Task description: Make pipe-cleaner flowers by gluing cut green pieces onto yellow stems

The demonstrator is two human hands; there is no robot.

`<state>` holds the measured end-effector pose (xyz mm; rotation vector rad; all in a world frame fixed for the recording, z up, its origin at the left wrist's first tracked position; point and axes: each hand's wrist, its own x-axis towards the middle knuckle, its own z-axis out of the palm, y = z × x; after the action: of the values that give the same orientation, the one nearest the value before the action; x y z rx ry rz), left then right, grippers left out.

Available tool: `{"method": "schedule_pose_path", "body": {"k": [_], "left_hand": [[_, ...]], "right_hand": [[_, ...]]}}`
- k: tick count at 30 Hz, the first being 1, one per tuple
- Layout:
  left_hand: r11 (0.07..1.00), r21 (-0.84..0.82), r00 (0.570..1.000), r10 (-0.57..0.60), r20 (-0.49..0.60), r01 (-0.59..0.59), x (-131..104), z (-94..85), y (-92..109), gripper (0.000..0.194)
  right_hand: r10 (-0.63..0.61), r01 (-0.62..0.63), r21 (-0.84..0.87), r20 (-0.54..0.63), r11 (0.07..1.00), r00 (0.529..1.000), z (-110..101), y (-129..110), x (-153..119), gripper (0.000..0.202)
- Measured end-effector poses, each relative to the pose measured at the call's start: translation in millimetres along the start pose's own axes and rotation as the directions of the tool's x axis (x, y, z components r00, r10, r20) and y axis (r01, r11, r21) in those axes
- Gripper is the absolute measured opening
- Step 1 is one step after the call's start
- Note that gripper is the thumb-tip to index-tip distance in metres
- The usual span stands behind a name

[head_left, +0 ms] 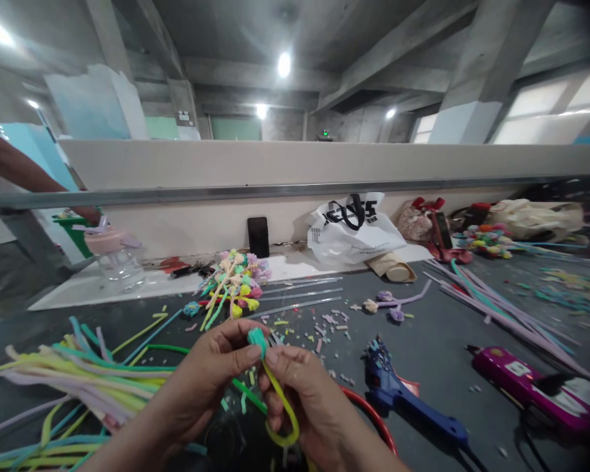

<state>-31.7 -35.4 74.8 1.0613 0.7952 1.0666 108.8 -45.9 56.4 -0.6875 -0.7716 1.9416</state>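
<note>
In the head view, my left hand (216,367) pinches a small teal pipe-cleaner flower (258,339) between thumb and fingers. Against its base, my right hand (299,380) is closed on a yellow pipe cleaner (289,419), which bends down in a loop below the fingers. Thin metallic tips show behind the right fingertips; what they belong to is hidden. On the left lies a heap of pastel pipe cleaners (78,373). A bunch of pipe-cleaner flowers (238,278) rests beyond my hands.
To the right are a blue glue gun (408,393) and a magenta corded tool (531,383). Small clippings (332,321) litter the dark table. Along the back stand a pink-lidded bottle (115,259), a phone (258,237) and a white bag (351,233). A person's arm (24,160) shows at left.
</note>
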Motion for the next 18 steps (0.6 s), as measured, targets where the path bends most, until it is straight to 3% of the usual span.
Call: {"method": "schedule_pose_path", "body": {"k": [8, 14, 18], "left_hand": [[1.0, -0.012, 0.998, 0.019, -0.055, -0.02, -3, 5.6, -3, 0.015], [0.996, -0.084, 0.997, -0.012, 0.08, 0.019, -11, 7.6, 5, 0.015], [0.997, -0.082, 0.994, 0.004, 0.11, 0.005, -11, 5.7, 7, 0.014]], "right_hand": [[-0.039, 0.039, 0.016, -0.006, 0.999, 0.999, 0, 3, 0, 0.029], [0.045, -0.028, -0.066, 0.275, 0.997, 0.96, -5, -11, -4, 0.035], [0.068, -0.048, -0.07, 0.309, 0.996, 0.949, -11, -16, -3, 0.033]]}}
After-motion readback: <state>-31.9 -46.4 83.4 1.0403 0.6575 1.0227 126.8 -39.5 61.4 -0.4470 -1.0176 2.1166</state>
